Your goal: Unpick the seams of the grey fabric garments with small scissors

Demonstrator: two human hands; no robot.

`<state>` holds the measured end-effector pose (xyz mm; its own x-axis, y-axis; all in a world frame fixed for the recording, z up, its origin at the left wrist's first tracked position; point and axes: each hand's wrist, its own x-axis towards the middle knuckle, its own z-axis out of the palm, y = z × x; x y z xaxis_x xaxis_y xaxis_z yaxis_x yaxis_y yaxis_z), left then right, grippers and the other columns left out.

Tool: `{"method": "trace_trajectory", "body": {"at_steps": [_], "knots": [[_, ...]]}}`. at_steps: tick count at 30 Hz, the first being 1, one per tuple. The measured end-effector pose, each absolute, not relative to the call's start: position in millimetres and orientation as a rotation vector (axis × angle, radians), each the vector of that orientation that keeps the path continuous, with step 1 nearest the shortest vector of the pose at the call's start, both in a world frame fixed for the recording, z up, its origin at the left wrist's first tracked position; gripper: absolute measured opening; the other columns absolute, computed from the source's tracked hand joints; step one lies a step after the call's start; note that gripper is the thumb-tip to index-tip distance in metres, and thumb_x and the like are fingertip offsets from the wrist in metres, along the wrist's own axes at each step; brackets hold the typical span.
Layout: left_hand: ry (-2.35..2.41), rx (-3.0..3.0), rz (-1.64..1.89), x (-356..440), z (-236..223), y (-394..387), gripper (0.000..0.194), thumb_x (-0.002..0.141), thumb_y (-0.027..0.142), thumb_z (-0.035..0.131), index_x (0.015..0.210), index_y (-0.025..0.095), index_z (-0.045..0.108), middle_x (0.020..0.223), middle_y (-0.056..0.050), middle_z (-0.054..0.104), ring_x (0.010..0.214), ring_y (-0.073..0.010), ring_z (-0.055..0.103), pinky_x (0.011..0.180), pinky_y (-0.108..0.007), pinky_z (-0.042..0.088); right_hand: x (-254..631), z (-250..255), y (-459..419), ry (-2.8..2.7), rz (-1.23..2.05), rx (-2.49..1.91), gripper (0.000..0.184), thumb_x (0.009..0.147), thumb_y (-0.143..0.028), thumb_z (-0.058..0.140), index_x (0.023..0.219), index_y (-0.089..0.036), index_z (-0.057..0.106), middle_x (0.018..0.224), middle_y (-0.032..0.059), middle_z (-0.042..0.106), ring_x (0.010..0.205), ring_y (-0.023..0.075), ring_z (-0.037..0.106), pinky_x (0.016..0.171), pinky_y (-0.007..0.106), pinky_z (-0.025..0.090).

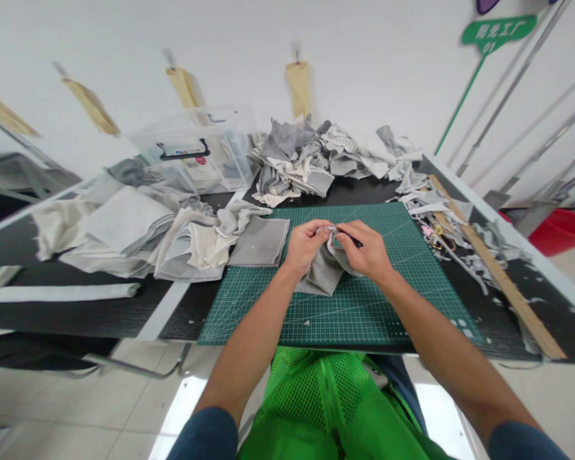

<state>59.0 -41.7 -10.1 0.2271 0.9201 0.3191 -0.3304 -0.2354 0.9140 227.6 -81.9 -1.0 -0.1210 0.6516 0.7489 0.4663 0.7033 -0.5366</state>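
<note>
Over the green cutting mat (412, 300), my left hand (305, 245) is closed, pinching the gathered edge of a piece of grey cloth (322, 276). The lower part of the cloth hangs in folds onto the mat. My right hand (370, 250) is closed around a small tool with a black handle (356, 242); its tip meets the cloth edge near my left fingertips. What kind of tool it is cannot be made out. Just left of my left hand lies a neat stack of grey cloth squares (259, 243), partly on the mat.
Heaped cloth scraps (292, 160) lie at the back beside a clear plastic box (196, 156). Folded cloth piles (124, 220) cover the left side. On the right are a wooden ruler (503, 275) and loose trimmings (464, 255). A red bucket (565, 230) stands beyond the table.
</note>
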Motion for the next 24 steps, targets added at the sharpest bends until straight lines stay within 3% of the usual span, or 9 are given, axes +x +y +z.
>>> {"method": "trace_trajectory", "body": {"at_steps": [24], "knots": [[0.652, 1.426, 1.337, 57.2, -8.6, -42.6, 0.03, 0.079, 0.045, 0.082, 0.088, 0.017, 0.076, 0.076, -0.001, 0.07, 0.067, -0.0123, 0.06, 0.068, -0.026, 0.049, 228.8, -1.2, -81.6, -1.747, 0.262, -0.938, 0.026, 0.099, -0.041, 0.058, 0.109, -0.027, 0.078, 0.097, 0.0071, 0.074, 0.089, 0.0229, 0.068, 0.084, 0.04, 0.056]]}}
